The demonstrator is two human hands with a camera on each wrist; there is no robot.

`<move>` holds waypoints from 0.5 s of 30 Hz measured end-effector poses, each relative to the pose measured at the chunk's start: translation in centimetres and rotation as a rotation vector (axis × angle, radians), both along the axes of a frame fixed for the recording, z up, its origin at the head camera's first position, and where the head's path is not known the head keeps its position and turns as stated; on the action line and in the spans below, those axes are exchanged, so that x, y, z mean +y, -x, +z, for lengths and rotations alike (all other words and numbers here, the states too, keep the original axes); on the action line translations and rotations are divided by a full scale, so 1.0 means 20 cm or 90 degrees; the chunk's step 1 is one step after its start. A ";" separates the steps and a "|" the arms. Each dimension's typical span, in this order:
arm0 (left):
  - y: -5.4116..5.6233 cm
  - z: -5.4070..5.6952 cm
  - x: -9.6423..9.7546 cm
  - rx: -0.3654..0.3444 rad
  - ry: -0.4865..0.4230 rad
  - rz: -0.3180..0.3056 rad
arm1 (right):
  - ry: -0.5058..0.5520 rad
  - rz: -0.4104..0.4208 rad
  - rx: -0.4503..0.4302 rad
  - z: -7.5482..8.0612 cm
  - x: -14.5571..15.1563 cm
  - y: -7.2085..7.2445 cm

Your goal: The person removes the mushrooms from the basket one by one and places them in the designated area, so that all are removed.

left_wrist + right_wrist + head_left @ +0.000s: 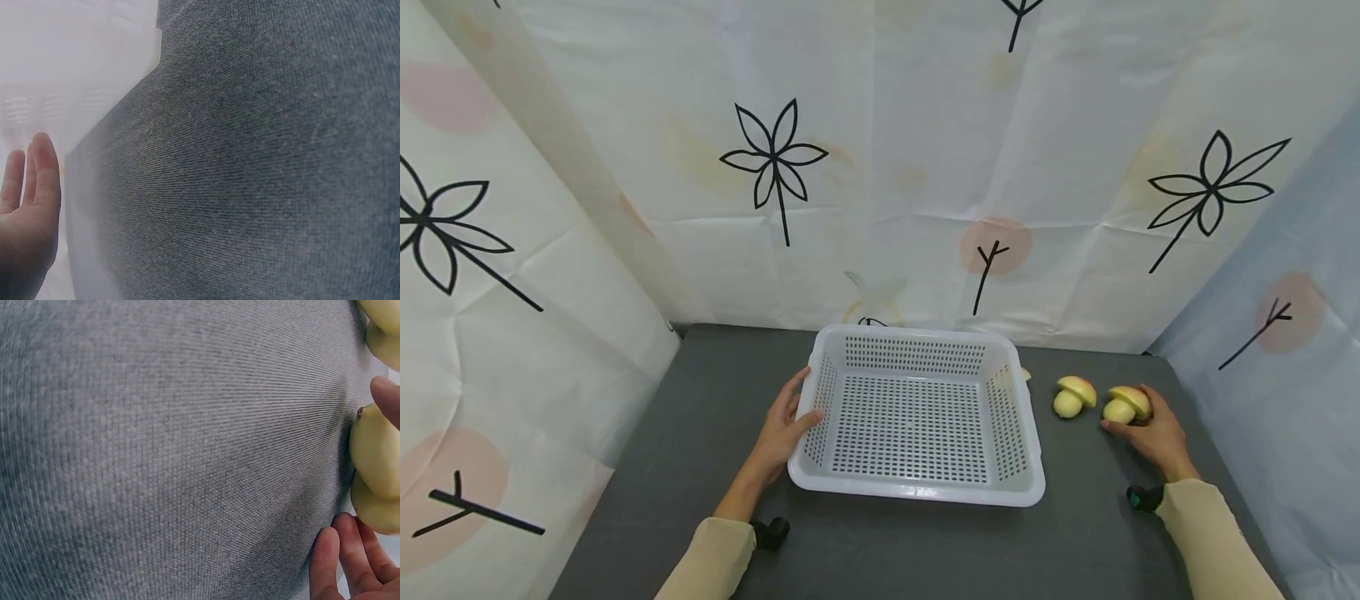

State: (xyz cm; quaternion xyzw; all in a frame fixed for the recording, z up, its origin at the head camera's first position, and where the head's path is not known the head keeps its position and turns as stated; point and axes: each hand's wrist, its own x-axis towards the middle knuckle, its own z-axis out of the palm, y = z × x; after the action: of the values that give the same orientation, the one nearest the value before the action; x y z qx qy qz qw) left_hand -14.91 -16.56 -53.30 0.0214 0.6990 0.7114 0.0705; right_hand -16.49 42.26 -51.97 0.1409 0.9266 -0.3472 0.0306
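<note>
A white perforated plastic basket point(910, 425) sits on the dark grey cloth, its open top facing up. At its left side, my left hand point(786, 429) grips the rim, thumb over the edge and fingers along the outer wall; the left wrist view shows those fingers point(45, 169) against the basket. Far to the right, my right hand point(1157, 433) holds a yellow toy mushroom point(1127, 405) with a reddish tinge on its cap, between thumb and fingers. Just left of it lies a second toy mushroom point(1074, 397), untouched.
Part of another yellowish thing point(1027, 375) peeks out behind the basket's right rim, mostly hidden. White curtains point(895, 167) with leaf drawings enclose the back and sides of the grey cloth surface point(880, 550).
</note>
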 end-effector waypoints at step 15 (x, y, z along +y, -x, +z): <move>0.00 0.01 -0.02 -0.007 0.019 0.010 | -0.040 -0.041 0.065 0.10 -0.09 -0.05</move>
State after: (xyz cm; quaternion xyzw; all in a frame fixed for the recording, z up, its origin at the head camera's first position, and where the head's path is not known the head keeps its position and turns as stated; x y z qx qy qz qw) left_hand -14.88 -16.93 -53.18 0.0112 0.7091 0.7016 0.0689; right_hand -15.58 40.38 -49.95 0.1537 0.9324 -0.3255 -0.0325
